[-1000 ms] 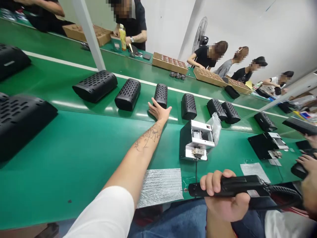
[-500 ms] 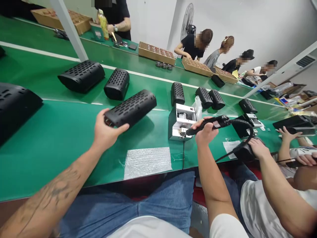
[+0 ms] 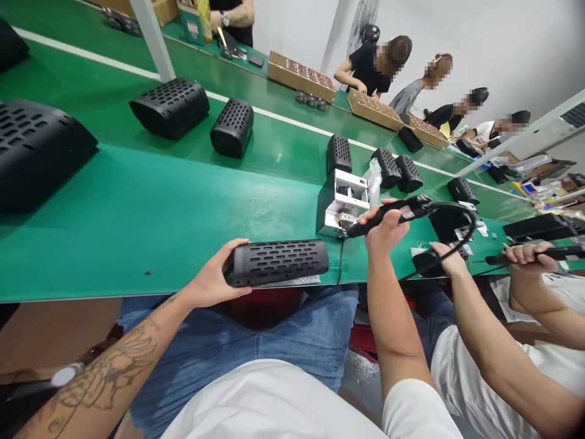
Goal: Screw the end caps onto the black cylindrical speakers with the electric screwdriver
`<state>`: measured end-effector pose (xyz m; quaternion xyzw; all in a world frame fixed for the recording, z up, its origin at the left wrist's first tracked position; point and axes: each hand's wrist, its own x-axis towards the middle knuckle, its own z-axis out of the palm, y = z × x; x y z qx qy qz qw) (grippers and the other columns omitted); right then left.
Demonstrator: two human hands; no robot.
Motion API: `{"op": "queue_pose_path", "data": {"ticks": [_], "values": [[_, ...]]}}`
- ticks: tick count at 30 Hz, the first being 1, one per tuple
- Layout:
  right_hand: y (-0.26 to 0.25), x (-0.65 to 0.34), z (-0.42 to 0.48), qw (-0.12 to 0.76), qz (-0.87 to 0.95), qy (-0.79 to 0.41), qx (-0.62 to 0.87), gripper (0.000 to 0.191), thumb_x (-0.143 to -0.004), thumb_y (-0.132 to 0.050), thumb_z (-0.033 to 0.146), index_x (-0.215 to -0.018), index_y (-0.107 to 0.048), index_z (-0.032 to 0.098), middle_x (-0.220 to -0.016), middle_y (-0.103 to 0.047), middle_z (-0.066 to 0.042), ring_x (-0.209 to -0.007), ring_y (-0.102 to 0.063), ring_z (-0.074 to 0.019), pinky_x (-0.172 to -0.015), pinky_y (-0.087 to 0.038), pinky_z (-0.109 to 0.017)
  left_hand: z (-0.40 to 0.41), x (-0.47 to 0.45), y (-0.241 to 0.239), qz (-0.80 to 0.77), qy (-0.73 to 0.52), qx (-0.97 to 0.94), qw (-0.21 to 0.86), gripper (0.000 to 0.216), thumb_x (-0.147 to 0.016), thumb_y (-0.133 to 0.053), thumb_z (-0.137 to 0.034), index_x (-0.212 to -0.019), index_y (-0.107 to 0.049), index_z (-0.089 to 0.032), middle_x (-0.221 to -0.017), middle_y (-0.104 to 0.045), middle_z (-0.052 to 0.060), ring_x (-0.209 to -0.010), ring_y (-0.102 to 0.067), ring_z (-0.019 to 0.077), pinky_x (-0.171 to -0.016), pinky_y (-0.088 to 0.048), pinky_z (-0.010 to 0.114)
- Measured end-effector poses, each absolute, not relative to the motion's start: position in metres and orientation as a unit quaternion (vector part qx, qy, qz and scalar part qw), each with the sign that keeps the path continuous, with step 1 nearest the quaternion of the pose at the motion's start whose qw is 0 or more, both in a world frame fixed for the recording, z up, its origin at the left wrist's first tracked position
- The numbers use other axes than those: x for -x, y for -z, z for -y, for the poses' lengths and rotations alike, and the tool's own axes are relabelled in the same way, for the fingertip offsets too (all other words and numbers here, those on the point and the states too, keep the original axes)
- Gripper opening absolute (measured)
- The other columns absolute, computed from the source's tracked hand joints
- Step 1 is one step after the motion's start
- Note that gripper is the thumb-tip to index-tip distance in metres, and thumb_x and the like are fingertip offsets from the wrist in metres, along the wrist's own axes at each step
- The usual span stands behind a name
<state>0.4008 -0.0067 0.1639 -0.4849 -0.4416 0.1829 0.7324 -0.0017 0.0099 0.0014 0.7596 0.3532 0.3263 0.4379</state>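
My left hand [image 3: 217,277] grips the left end of a black perforated speaker housing [image 3: 281,261], thumb along its near side and fingers over the far side. The housing lies over a sheet of bubble wrap [image 3: 297,281], mostly hidden beneath it. In my right hand [image 3: 386,230] is a black electric screwdriver [image 3: 393,213] with a cable at its rear end. Its tip is at the front of a white and black screw feeder [image 3: 345,204], just right of the housing; whether the tip touches a screw I cannot make out.
More black housings stand on the green bench [image 3: 159,207], one large at the left [image 3: 39,152] and several along the back. To my right a co-worker's hand [image 3: 450,259] holds a black part, the other [image 3: 530,255] a screwdriver. Cardboard trays [image 3: 301,76] stand across the line.
My left hand has brought the housing down and right onto the bubble wrap, turning it level. My right hand keeps the screwdriver at the feeder. The co-worker's screwdriver hand has risen into clearer view.
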Motion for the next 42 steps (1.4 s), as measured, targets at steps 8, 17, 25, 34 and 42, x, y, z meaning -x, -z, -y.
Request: {"op": "queue_pose_path", "data": {"ticks": [8, 17, 25, 34, 42], "values": [[-0.162, -0.365, 0.071, 0.727, 0.531, -0.313, 0.304, 0.062, -0.094, -0.079, 0.091, -0.111, -0.079, 0.032, -0.065, -0.072, 0.006, -0.041, -0.059, -0.0169, -0.045, -0.057, -0.034, -0.009, 0.004, 0.007, -0.335, -0.308, -0.789, 0.413, 0.111, -0.087, -0.097, -0.050, -0.179, -0.036, -0.034, -0.176, -0.056, 0.018, -0.159, -0.066, 0.0413, -0.138, -0.053, 0.064], [-0.150, -0.343, 0.063, 0.715, 0.518, -0.313, 0.351, 0.071, -0.083, -0.084, 0.098, -0.091, -0.071, 0.028, -0.054, -0.065, 0.008, -0.034, -0.055, -0.0171, -0.040, -0.055, -0.034, -0.007, 0.002, 0.003, -0.336, -0.313, -0.781, 0.423, 0.109, -0.086, -0.098, -0.051, -0.176, -0.040, -0.033, -0.173, -0.058, 0.016, -0.156, -0.068, 0.0399, -0.136, -0.056, 0.058], [-0.148, -0.343, 0.066, 0.670, 0.576, -0.348, 0.314, 0.066, -0.083, -0.089, 0.092, -0.085, -0.069, 0.029, -0.051, -0.062, 0.009, -0.031, -0.053, -0.0151, -0.040, -0.055, -0.031, -0.003, -0.001, -0.004, -0.365, -0.299, -0.777, 0.417, 0.112, -0.081, -0.098, -0.051, -0.176, -0.043, -0.030, -0.172, -0.060, 0.014, -0.154, -0.068, 0.0399, -0.138, -0.055, 0.055], [-0.141, -0.346, 0.068, 0.648, 0.589, -0.358, 0.323, 0.065, -0.085, -0.087, 0.092, -0.082, -0.066, 0.031, -0.049, -0.057, 0.010, -0.030, -0.048, -0.0142, -0.039, -0.052, -0.031, -0.002, -0.002, -0.006, -0.370, -0.293, -0.777, 0.417, 0.116, -0.080, -0.097, -0.052, -0.178, -0.040, -0.028, -0.177, -0.057, 0.015, -0.159, -0.065, 0.0413, -0.140, -0.053, 0.056], [-0.172, -0.381, 0.050, 0.732, 0.551, -0.245, 0.316, 0.059, -0.097, -0.076, 0.089, -0.099, -0.074, 0.030, -0.057, -0.062, 0.009, -0.035, -0.051, -0.0150, -0.042, -0.054, -0.032, 0.003, -0.005, -0.002, -0.344, -0.321, -0.792, 0.390, 0.108, -0.083, -0.098, -0.046, -0.175, -0.045, -0.032, -0.173, -0.062, 0.014, -0.155, -0.070, 0.0404, -0.135, -0.059, 0.056]]}}
